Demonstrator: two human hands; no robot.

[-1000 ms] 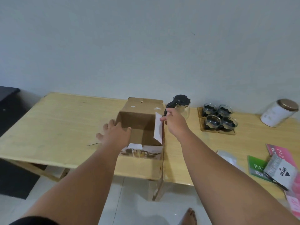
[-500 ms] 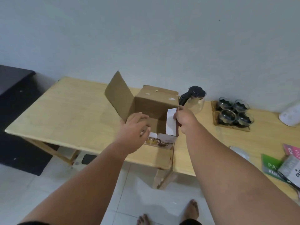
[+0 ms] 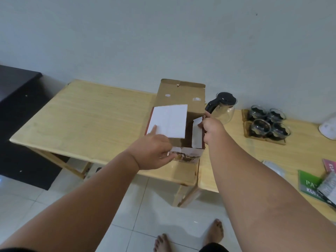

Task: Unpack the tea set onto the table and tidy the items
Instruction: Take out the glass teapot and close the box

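Note:
A brown cardboard box [image 3: 181, 95] stands open on the wooden table [image 3: 87, 122]. My left hand [image 3: 154, 151] grips the box's left flap [image 3: 169, 122], whose white side faces up and leans over the opening. My right hand [image 3: 211, 129] pinches the right flap [image 3: 197, 135] at the box's right edge. A glass teapot [image 3: 224, 108] with a black lid and handle stands just right of the box. Several glass cups [image 3: 269, 122] sit on a wooden tray [image 3: 245, 128] further right.
A white canister [image 3: 329, 127] lies at the far right edge. Green and pink booklets [image 3: 309, 182] and a plastic bag [image 3: 272, 167] lie on the near right of the table. A dark cabinet [image 3: 16, 84] stands left. My bare feet are on the tiled floor.
My left hand has swung the left flap inward over the opening, so its white side now shows. My right hand stays on the right flap. The camera has tilted further down.

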